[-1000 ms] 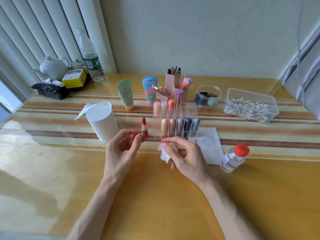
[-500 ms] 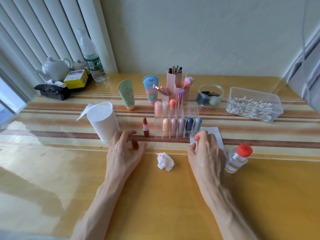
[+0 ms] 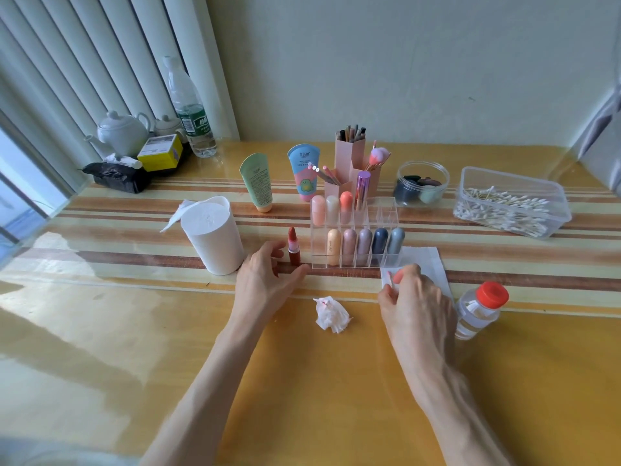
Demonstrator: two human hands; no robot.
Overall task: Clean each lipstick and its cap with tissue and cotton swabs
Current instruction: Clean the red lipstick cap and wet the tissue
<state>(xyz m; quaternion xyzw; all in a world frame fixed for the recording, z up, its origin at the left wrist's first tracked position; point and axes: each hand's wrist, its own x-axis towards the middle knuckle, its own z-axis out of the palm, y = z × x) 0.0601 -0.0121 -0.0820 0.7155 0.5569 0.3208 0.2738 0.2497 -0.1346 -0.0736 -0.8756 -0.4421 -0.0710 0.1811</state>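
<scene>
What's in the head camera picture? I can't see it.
A person's right hand pinches a cotton swab over a flat tissue, while the left hand sits beside an open red lipstick. A crumpled tissue lies between the hands.

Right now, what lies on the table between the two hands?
A crumpled tissue, apart from the left hand and right hand, in the head view.

Desk [image 3: 336,381]: amber-yellow, crossed by brown and cream stripes.
Open lipstick [image 3: 293,247]: red bullet, pink collar, dark red base.
Capped lipsticks [image 3: 364,243], front row of 5: peach, mauve, lilac-grey, navy, grey-blue.
Tissue roll [image 3: 213,237]: white.
Crumpled tissue [image 3: 331,313]: white, pink smears.
Cotton swab [image 3: 391,280]: pink-stained tip.
Bottle [image 3: 480,309]: clear, red cap.
Green tube [image 3: 257,183].
Blue tube [image 3: 304,173].
</scene>
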